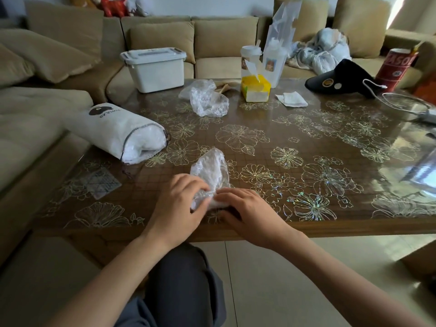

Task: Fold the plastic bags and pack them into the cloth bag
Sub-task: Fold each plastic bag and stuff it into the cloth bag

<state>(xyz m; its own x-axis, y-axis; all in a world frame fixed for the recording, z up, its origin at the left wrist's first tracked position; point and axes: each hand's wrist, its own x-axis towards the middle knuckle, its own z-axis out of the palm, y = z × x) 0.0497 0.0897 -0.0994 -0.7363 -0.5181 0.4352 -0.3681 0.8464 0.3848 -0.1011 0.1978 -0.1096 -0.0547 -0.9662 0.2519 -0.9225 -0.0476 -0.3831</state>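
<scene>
Two plastic bags that show are not yet packed, so you look well into the job but not done. One plastic bag (213, 171) lies at the near edge of the table (306, 138), under your hands; its near end is gathered into a fold and its far end is loose and puffed. Your left hand (181, 204) has its fingers curled round that near end and grips it. Your right hand (247, 208) lies over the fold just beside it, fingers fairly straight, pressing down rather than grasping.

The crumpled bag (207, 100) waits unfolded toward the far edge, well apart from you. I judge what remains is finishing this fold, doing the crumpled bag, then packing both.

The cloth bag (113, 128) lies on its side at the left edge with its mouth open and drawstring loose. It is already stuffed with white plastic and seems close to full. The lidded white box (155, 67) stands by the far left corner; its contents are hidden.
</scene>
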